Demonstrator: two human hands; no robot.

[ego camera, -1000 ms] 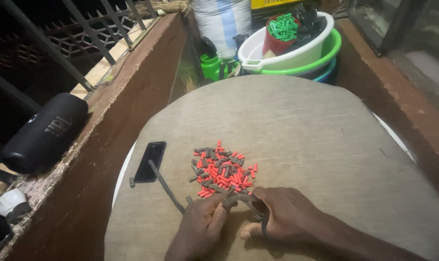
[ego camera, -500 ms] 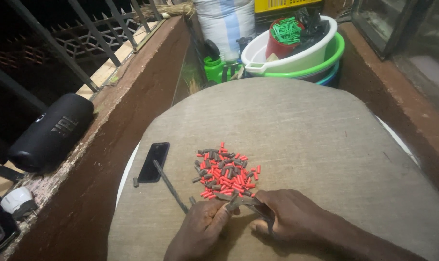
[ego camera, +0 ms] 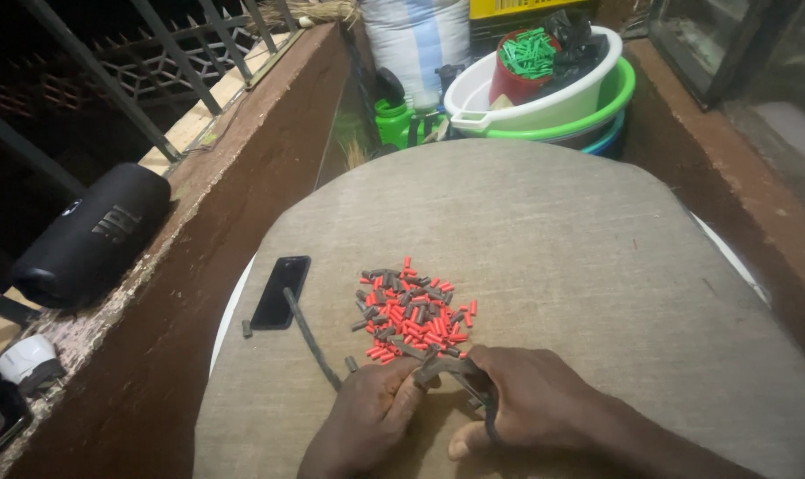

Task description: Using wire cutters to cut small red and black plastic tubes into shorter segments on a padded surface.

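Observation:
A heap of several small red and dark grey tube pieces (ego camera: 414, 317) lies on a round table covered with brown cloth (ego camera: 544, 231). My left hand (ego camera: 363, 424) pinches the near end of a long dark strip (ego camera: 310, 338) that runs up-left toward a black phone (ego camera: 281, 291). My right hand (ego camera: 527, 404) grips dark scissors (ego camera: 463, 380) right beside the left fingertips, at the heap's near edge. Whether the blades are closed on the strip is hidden by my fingers.
A black cylindrical speaker (ego camera: 90, 234) rests on the brown ledge at left. Stacked white and green basins (ego camera: 553, 98) with a red cup of green pieces (ego camera: 527, 58) stand beyond the table. A green bottle (ego camera: 394, 120) is beside them. Loose cut pieces (ego camera: 247, 328) lie near the phone.
Both hands stay together at the heap's near edge with only small finger movement. The view has shifted slightly.

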